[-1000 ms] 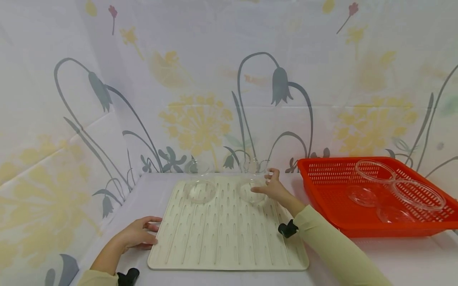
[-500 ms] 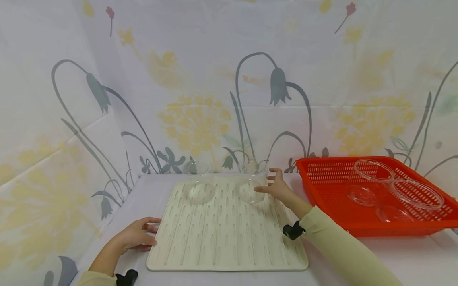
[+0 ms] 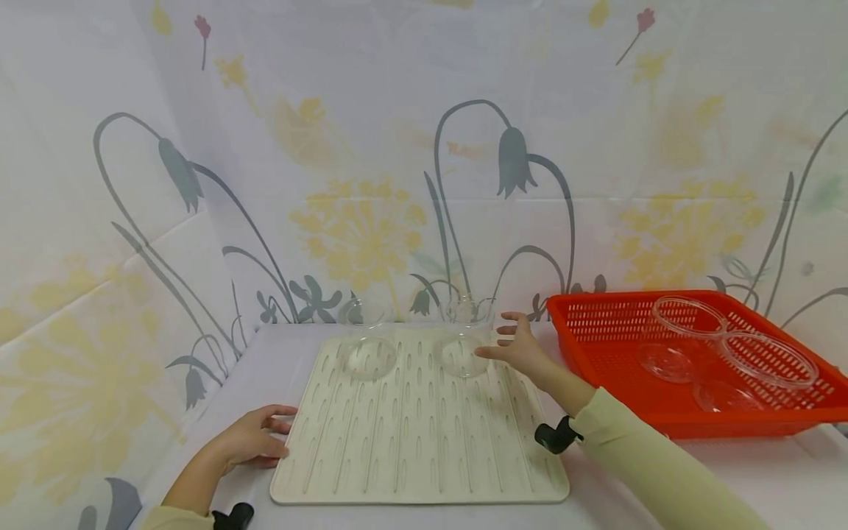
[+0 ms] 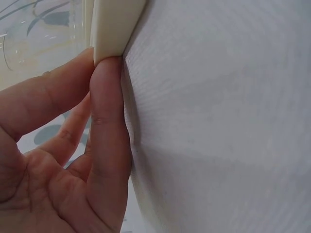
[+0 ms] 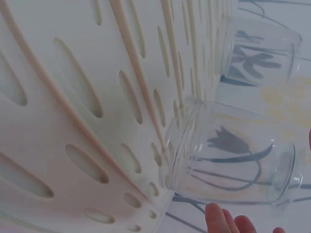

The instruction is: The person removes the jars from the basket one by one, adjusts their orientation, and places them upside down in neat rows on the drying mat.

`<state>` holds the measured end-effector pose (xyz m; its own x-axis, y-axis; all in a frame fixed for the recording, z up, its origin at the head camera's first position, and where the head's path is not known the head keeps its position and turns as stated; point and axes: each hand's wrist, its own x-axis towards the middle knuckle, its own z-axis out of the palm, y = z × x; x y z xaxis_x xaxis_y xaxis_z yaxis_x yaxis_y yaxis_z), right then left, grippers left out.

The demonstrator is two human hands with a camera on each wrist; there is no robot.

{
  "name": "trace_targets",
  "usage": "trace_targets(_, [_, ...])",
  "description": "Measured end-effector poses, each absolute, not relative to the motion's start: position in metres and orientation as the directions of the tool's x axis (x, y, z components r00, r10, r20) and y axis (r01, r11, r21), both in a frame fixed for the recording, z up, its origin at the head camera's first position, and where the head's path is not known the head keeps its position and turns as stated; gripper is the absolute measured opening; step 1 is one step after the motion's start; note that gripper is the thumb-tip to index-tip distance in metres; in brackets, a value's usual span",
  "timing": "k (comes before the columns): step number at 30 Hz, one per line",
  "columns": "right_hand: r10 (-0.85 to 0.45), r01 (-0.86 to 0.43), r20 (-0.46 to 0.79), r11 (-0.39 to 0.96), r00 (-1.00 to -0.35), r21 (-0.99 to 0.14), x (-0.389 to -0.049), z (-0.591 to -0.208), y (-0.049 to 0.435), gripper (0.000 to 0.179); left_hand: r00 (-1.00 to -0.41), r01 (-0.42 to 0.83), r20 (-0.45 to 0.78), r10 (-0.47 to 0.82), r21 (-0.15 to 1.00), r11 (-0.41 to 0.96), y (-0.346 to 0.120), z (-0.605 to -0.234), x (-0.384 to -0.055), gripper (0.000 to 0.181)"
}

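Two clear, round-walled cups stand mouth-down on a cream ribbed drying mat, toward its back edge. My right hand is beside the right cup, fingers and thumb spread apart. In the right wrist view the fingertips show just below the wall of that cup, with a gap between. The left cup stands alone. My left hand is at the mat's left edge. In the left wrist view its fingertips touch the mat's side and top corner, and nothing else is in that hand.
A red slotted plastic basket stands right of the mat, holding more clear cups set mouth-up. Behind the table hangs a flower-patterned cloth. A white cloth covers the table.
My right hand has drawn a little to the right, away from the right cup's wall, and its forearm has shifted right. The cup stays on the mat. My left hand stays at the mat's edge.
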<state>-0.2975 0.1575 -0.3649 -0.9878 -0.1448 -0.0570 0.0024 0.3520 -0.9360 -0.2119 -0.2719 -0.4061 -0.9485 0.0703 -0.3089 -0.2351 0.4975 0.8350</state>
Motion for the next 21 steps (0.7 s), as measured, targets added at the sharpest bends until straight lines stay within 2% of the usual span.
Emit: trace_targets(21, [-0.105,-0.038,0.0,0.363,-0.995,-0.931,-0.291,-0.337,0.177,0.08,-0.947,-0.23,-0.309,0.085,0.839,0.493,-0.272,-0.405,-0.212,0.066])
